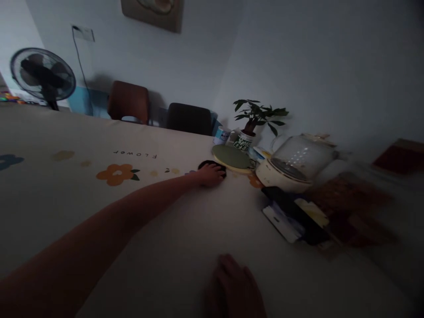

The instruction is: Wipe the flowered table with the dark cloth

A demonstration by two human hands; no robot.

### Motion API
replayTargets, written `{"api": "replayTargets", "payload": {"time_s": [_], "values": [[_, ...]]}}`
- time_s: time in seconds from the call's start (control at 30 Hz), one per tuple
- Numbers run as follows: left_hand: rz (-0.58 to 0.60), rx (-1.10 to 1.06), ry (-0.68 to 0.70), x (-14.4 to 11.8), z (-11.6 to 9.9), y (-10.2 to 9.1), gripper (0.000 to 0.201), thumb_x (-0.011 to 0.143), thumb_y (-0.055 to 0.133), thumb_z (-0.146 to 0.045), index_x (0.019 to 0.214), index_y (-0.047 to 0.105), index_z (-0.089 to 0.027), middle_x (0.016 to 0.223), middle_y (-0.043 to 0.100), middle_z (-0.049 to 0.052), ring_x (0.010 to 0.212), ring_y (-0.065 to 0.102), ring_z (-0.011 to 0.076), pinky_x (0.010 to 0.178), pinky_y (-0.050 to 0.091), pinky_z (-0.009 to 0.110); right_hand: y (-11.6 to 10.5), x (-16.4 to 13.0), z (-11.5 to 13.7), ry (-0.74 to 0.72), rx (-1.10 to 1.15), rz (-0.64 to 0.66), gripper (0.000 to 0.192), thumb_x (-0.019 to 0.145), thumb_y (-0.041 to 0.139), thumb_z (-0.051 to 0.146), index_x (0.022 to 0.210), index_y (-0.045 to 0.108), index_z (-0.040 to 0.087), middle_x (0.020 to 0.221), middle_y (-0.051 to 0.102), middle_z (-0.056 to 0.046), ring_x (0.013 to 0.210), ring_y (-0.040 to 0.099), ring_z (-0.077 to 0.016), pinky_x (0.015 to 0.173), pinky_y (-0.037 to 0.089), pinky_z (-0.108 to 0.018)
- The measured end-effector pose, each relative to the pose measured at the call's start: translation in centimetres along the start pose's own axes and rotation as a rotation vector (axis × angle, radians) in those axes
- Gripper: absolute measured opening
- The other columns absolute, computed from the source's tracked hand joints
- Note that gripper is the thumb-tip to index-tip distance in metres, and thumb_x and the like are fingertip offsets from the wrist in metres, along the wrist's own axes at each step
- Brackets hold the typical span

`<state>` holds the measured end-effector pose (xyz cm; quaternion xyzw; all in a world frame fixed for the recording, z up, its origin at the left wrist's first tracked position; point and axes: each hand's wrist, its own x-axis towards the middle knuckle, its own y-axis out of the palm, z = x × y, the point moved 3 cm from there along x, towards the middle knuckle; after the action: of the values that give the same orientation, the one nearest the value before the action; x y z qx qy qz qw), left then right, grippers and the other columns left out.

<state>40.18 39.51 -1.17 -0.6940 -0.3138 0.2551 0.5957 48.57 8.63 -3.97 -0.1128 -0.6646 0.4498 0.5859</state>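
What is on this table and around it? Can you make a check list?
Surface: table under a pale cloth with printed flowers.
Things in hand: small black disc under the left fingertips, beside a green round mat.
Clutter: glass kettle, potted plant, cup, dark flat items, blurred brown heap.
Hands: left hand stretched far out onto the disc; right hand flat on the cloth, near edge.
Cables: one cord hanging from a wall socket.
Surroundings: fan, two chairs, wall picture.
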Motion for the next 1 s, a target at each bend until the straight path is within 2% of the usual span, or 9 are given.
{"api": "replayTargets", "payload": {"time_s": [0.17, 0.3, 0.4, 0.53, 0.63, 0.73, 0.87, 0.93, 1.0], "values": [[0.016, -0.026, 0.177, -0.2, -6.2, 0.3, 0.055, 0.097, 0.024, -0.039, 0.148, 0.037, -0.024, 0.157, 0.027, 0.005, 0.143, 0.025, 0.032, 0.115, 0.025, 0.054, 0.0, 0.2, -0.6, -0.195, -0.029, 0.059, 0.022, 0.099, 0.048, 0.034, 0.105, 0.064, 0.019, 0.112, 0.067, -0.01, 0.101, 0.066, -0.0249, 0.088, 0.056, -0.038], [0.025, -0.036, 0.269, -1.8, -8.7, 0.1, 0.052, 0.098, 0.026, -0.035, 0.147, 0.039, -0.025, 0.155, 0.031, 0.004, 0.144, 0.026, 0.0282, 0.117, 0.026, 0.05, -0.3, 0.6, -0.2, -0.121, -0.079, 0.105, 0.026, 0.103, 0.039, 0.031, 0.105, 0.061, 0.017, 0.115, 0.065, -0.012, 0.108, 0.063, -0.0254, 0.093, 0.053, -0.042], [0.011, -0.022, 0.434, -4.6, -10.0, 0.1, 0.05, 0.099, 0.028, -0.031, 0.146, 0.042, -0.02, 0.154, 0.033, 0.005, 0.144, 0.026, 0.0248, 0.12, 0.023, 0.042, -1.3, 1.0, 0.3, -0.138, -0.052, 0.075, 0.022, 0.102, 0.041, 0.026, 0.105, 0.06, 0.017, 0.114, 0.066, -0.01, 0.108, 0.063, -0.0228, 0.099, 0.05, -0.041], [-0.063, -0.031, 0.618, -9.4, -11.2, 0.3, 0.047, 0.098, 0.033, -0.031, 0.142, 0.048, -0.02, 0.151, 0.038, 0.006, 0.143, 0.029, 0.0259, 0.118, 0.029, 0.042, -3.1, 1.3, 0.4, -0.22, -0.051, -0.003, 0.022, 0.102, 0.039, 0.02, 0.106, 0.06, 0.016, 0.113, 0.067, -0.01, 0.108, 0.063, -0.0209, 0.103, 0.046, -0.04], [-0.102, -0.006, 0.704, -13.0, -12.0, 0.7, 0.045, 0.098, 0.038, -0.035, 0.139, 0.05, -0.023, 0.15, 0.04, 0.004, 0.141, 0.033, 0.0261, 0.111, 0.038, 0.042, -4.0, 1.6, 0.2, -0.132, -0.083, -0.091, 0.022, 0.102, 0.038, 0.02, 0.105, 0.059, 0.016, 0.114, 0.066, -0.012, 0.11, 0.062, -0.0236, 0.099, 0.048, -0.042], [-0.129, 0.054, 0.706, -16.2, -12.5, 1.1, 0.044, 0.097, 0.043, -0.041, 0.135, 0.053, -0.023, 0.15, 0.04, 0.003, 0.14, 0.034, 0.0256, 0.106, 0.042, 0.042, -3.7, 1.9, 0.0, -0.088, -0.098, -0.164, 0.024, 0.104, 0.038, 0.029, 0.106, 0.059, 0.016, 0.114, 0.065, -0.013, 0.108, 0.063, -0.0263, 0.089, 0.053, -0.042], [-0.201, 0.063, 0.637, -20.7, -12.4, 0.7, 0.043, 0.098, 0.039, -0.044, 0.132, 0.055, -0.024, 0.15, 0.039, 0.001, 0.141, 0.031, 0.025, 0.111, 0.037, 0.045, -1.9, 1.8, -0.7, -0.056, -0.142, -0.125, 0.036, 0.104, 0.038, 0.042, 0.101, 0.062, 0.016, 0.113, 0.064, -0.015, 0.102, 0.064, -0.028, 0.078, 0.055, -0.041], [-0.185, 0.035, 0.598, -23.2, -12.0, 0.3, 0.045, 0.098, 0.038, -0.044, 0.137, 0.05, -0.025, 0.152, 0.036, 0.0, 0.141, 0.03, 0.0266, 0.114, 0.033, 0.05, -1.1, 1.5, -1.3, -0.038, -0.178, -0.128, 0.043, 0.104, 0.033, 0.043, 0.096, 0.065, 0.016, 0.112, 0.064, -0.015, 0.102, 0.063, -0.0282, 0.078, 0.055, -0.042], [-0.127, -0.013, 0.545, -25.8, -11.3, -0.2, 0.047, 0.097, 0.04, -0.042, 0.142, 0.043, -0.029, 0.152, 0.036, 0.0, 0.142, 0.029, 0.0278, 0.115, 0.03, 0.055, -0.7, 1.2, -1.5, -0.107, -0.209, -0.144, 0.046, 0.105, 0.029, 0.039, 0.091, 0.067, 0.017, 0.109, 0.066, -0.015, 0.102, 0.063, -0.0287, 0.079, 0.054, -0.043]]}}
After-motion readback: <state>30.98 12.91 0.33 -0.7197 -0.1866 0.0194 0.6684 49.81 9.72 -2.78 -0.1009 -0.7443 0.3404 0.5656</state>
